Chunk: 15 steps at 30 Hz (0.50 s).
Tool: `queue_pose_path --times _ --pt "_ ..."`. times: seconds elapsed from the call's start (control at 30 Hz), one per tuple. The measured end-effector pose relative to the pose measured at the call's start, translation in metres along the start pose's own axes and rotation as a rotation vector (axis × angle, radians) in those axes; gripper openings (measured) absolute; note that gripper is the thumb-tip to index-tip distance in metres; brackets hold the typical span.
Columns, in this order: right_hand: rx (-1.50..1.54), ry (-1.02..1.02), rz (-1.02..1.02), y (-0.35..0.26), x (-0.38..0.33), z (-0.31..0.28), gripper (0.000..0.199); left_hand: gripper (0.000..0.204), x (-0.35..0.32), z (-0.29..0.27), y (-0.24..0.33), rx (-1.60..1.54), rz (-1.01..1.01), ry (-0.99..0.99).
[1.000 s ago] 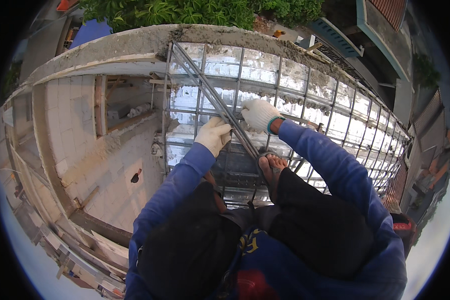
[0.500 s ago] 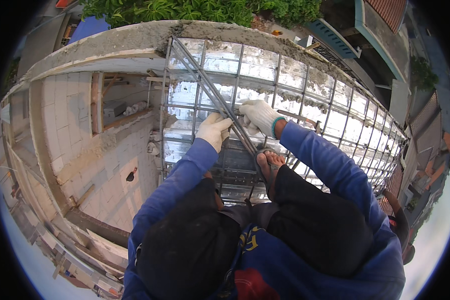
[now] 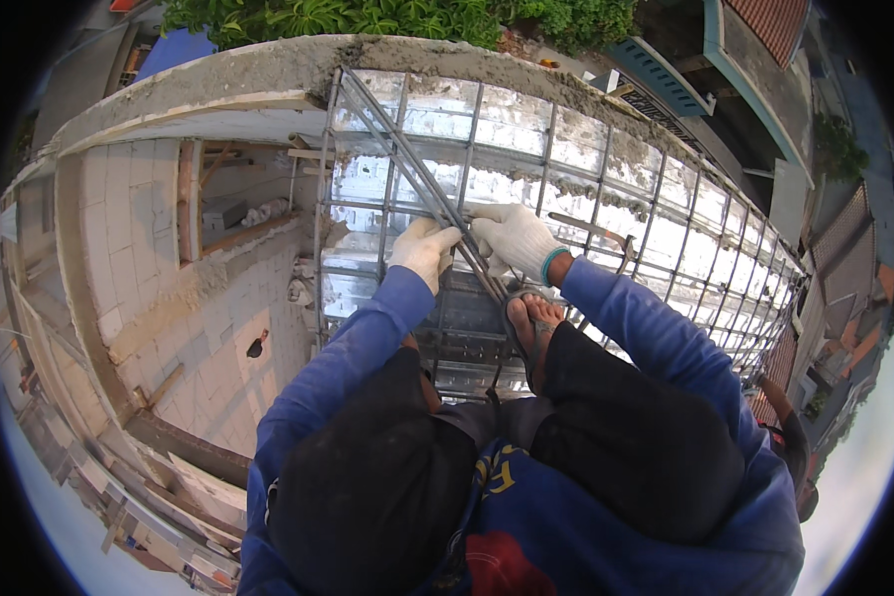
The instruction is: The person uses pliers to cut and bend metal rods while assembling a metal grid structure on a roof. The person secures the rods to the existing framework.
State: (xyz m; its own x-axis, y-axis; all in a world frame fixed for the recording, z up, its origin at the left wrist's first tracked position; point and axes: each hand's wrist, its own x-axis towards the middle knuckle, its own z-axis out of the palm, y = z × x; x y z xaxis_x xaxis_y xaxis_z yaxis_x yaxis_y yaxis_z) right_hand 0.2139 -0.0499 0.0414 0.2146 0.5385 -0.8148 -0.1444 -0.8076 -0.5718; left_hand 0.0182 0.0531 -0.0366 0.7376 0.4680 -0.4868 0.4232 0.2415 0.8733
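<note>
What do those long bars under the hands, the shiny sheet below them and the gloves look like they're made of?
The bars look like steel: thin, grey, dull, laid in a grid. The sheet under them seems a silvery foil or galvanised metal, judging by its bright, crinkled glare; which one is unclear. The gloves on the left hand and right hand look like white knitted cotton, soft and matte.

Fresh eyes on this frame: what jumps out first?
Two white-gloved hands at centre: the left hand and right hand grip a bundle of long steel bars running diagonally up-left. Under them a rebar grid lies over shiny metal decking, with a sandalled foot on it. Left, an open drop past a block wall.
</note>
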Motion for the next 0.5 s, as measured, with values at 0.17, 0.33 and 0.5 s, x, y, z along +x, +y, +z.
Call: queue_pose_path --times 0.17,0.33,0.5 --pt "-0.264 0.137 -0.141 0.018 -0.001 0.011 0.042 0.025 0.013 0.012 0.033 -0.531 -0.541 0.154" --pt "-0.449 0.211 -0.311 0.019 -0.003 0.023 0.038 0.019 0.039 -0.031 -0.006 -0.618 -0.636 -0.218" --pt "-0.48 0.227 -0.235 0.008 -0.008 0.037 0.036 0.012 0.053 -0.026 -0.004 -0.407 -0.648 -0.123"
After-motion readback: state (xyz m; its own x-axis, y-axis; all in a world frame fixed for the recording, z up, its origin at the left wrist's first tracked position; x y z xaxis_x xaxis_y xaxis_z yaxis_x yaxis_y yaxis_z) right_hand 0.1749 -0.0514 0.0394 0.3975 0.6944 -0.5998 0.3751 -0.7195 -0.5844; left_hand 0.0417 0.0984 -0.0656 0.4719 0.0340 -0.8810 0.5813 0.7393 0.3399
